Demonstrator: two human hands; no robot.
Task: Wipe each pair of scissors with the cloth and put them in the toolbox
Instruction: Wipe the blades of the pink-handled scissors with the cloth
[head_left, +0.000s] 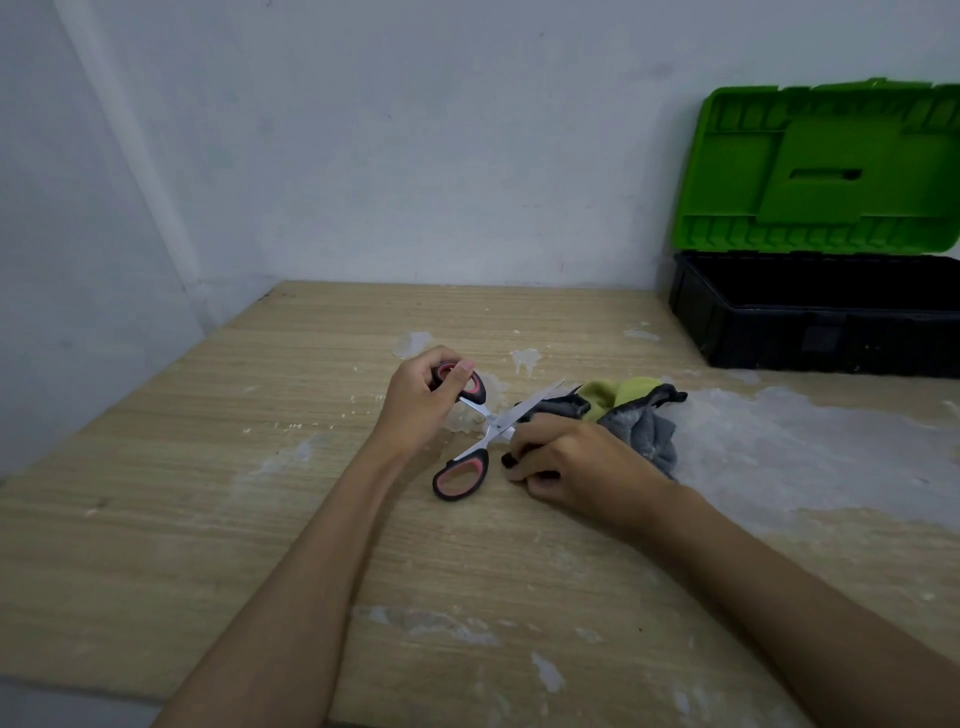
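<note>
At frame centre on a wooden table (260, 493): opened scissors (480, 434), upper handle gripped by left hand (421, 397); right hand (566, 462) clutching cloth (641, 415) against blades. Open toolbox (810, 322) upper right.

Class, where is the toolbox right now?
In the head view the toolbox stands open at the table's far right corner against the wall, its green lid raised, beyond the cloth.

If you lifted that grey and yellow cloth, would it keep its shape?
Probably not: the cloth lies crumpled in soft folds, so it would likely droop. It looks light, and unlikely to roll or slide on the wooden table. The right hand already bunches it easily.
</note>
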